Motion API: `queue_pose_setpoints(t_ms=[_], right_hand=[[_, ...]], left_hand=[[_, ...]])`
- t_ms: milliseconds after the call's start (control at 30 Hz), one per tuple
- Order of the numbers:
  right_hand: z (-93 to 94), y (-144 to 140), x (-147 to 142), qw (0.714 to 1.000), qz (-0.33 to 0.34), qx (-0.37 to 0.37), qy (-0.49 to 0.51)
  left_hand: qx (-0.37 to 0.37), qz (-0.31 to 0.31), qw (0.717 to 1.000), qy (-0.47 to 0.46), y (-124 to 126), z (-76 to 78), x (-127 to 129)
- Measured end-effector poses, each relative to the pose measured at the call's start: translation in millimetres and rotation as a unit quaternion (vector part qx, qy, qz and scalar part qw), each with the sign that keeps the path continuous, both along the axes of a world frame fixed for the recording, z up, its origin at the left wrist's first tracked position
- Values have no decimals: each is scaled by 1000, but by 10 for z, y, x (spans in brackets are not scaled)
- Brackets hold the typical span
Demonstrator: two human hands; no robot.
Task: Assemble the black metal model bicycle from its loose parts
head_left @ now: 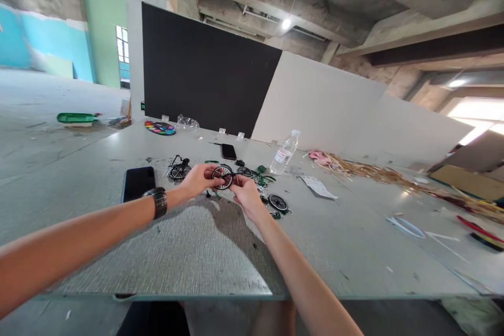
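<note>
Both hands meet over the middle of the bench (189,257), working on a small toy bicycle wheel (222,177) held just above the surface. The left hand (199,179) has its fingers closed on the wheel's rim from the nine o'clock side; the right hand (246,194) pinches in from three o'clock, fingertips nearly shut around what looks like the hub or an axle piece, too small to make out. The step in hand seems to be fitting a part to this wheel. The next move likely calls for a steady left hold while the right lines up the tiny piece.

A loose wheel (277,202) lies at four o'clock of the hands, a part-built bicycle frame (179,169) at ten o'clock, a dark phone (137,182) at nine o'clock, and a water bottle (285,153) at two o'clock.
</note>
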State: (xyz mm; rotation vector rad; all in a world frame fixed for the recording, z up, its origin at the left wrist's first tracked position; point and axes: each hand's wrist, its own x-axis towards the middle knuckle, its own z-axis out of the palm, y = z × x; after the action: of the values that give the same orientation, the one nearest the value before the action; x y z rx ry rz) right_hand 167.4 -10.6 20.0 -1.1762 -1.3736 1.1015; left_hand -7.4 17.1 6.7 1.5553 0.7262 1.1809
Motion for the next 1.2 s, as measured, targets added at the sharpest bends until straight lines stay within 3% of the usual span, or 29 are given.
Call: queue_pose_setpoints(t_ms=[133, 400, 533, 633, 733, 900, 1200], right_hand=[[-25, 24, 18, 1000, -6, 9, -7], [-31, 28, 2, 1000, -5, -15, 15], [-8, 24, 32, 996, 12, 58, -62], [9, 24, 87, 967, 12, 150, -205], [4, 20, 133, 923, 43, 195, -329], [-51, -1, 101, 882, 93, 189, -422], [-22, -134, -29, 802, 101, 163, -566]], left_hand=[[6, -31, 999, -4, -4, 29, 21], [-41, 1, 998, -41, -127, 75, -13], [-43, 45, 996, -68, -108, 152, -108], [-40, 65, 995, -69, -97, 214, -225], [-51, 82, 994, -59, -100, 229, -316], [-71, 134, 985, -77, -93, 136, -317], [-79, 162, 978, -109, -91, -101, -195]])
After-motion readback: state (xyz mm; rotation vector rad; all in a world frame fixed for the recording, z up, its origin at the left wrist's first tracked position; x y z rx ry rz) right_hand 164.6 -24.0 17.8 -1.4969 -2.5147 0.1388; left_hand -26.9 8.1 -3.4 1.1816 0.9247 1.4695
